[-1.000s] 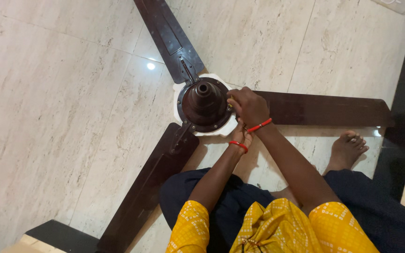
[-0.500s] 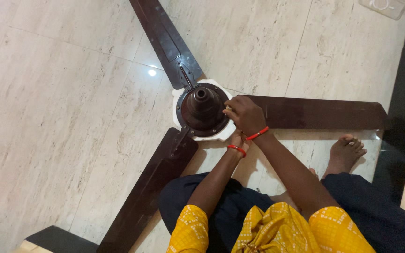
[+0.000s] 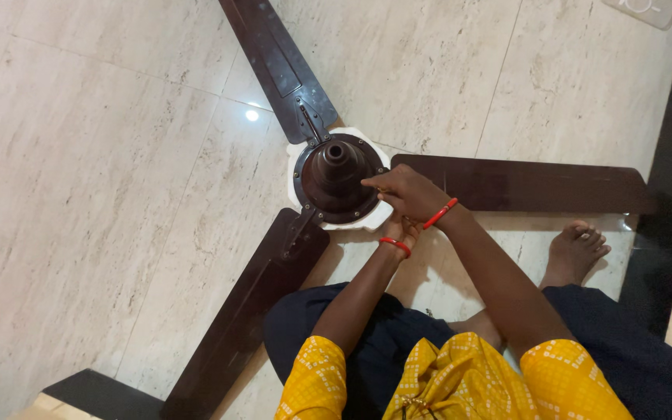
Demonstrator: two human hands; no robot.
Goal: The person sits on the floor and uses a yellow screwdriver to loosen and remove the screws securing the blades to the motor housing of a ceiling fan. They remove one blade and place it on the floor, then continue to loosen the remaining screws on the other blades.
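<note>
Right hand [image 3: 410,194] sits on the near-right rim of the fan hub [image 3: 338,180], fingers curled tight, pinching something small I cannot make out. Left hand [image 3: 400,228] tucks beneath it against the hub's edge, grip hidden.

I see my own body from above, taking the gathered knot of yellow cloth [image 3: 418,400] at my waist as the landmark. To either side of it sit short yellow sleeves [image 3: 316,373] printed with small pale squares. Beyond it spreads dark navy legwear [image 3: 631,365]. Farther out, each wrist wears a thin red bangle [image 3: 396,244], the right one [image 3: 439,213] just past the left. My foot [image 3: 577,245] is bare.
</note>
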